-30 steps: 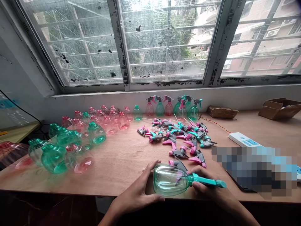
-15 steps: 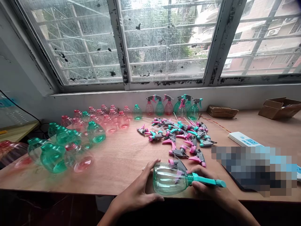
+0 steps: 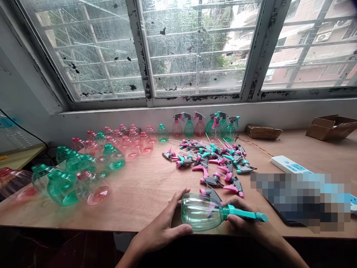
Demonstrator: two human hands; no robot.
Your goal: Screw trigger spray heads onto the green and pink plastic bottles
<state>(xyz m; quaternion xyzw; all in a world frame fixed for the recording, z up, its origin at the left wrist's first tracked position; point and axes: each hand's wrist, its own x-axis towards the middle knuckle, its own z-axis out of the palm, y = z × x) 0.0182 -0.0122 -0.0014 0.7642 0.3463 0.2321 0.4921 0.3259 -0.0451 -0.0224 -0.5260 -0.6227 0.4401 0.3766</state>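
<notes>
Pale green, ribbed plastic bottle [image 3: 196, 216], see-through; its long plastic trigger [image 3: 247, 214], plain turquoise. Loose plastic spray heads [image 3: 213, 181]: dark grey, collars and levers pink or turquoise. Round-bellied translucent plastic bottles [image 3: 63, 189]: some pink, some green. Upright capped plastic spray bottles [image 3: 189, 129]: pink or green bodies, grey heads. Flat wooden tabletop [image 3: 147, 197]: light reddish brown, faintly grained. Oblong plastic power strip [image 3: 279, 163]: white, light-blue panels. Metal window frame [image 3: 252, 76]: grey, blotched black.
</notes>
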